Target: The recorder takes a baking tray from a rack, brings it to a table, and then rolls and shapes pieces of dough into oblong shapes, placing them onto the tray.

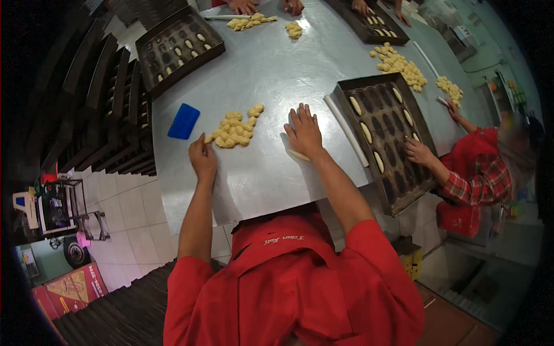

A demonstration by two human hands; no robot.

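Observation:
On the metal table, my right hand (pixel 304 130) lies flat, palm down, with its fingers spread. A pale dough roll (pixel 298 154) shows beside the heel of this hand; whether the palm presses on it is hidden. My left hand (pixel 203 158) is closed at the left edge of a pile of small yellow dough balls (pixel 234 131). Its fingertips pinch a dough ball (pixel 209 139) at the rim of the pile. A blue flat scraper (pixel 184 121) lies just beyond my left hand.
Right of my hand are a white rolling pin (pixel 346 130) and a dark moulded tray (pixel 385 124) with several dough rolls; a co-worker's hand (pixel 419 152) reaches into it. Another tray (pixel 179 49) stands far left. Other workers' hands (pixel 243 6) and dough piles (pixel 401 66) are farther off.

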